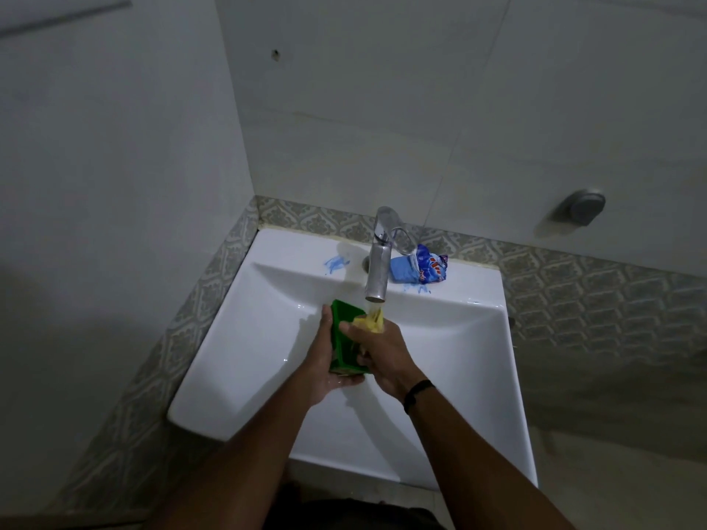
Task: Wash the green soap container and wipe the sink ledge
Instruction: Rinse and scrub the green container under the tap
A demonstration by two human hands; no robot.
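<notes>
The green soap container (345, 338) is held over the white sink (245, 338), just under the spout of the chrome tap (378, 269). My left hand (325, 361) grips it from below and from the left side. My right hand (382, 353) holds a yellow scrubber (370, 322) pressed against the container's right side, where water runs from the spout onto it. On the sink ledge (298, 250) behind the tap there are blue smears (336, 263).
A blue soap bar in a torn blue wrapper (419, 268) lies on the ledge right of the tap. Patterned tiles (574, 292) border the sink at the left, back and right. A grey fitting (583, 206) sticks out of the wall at the right.
</notes>
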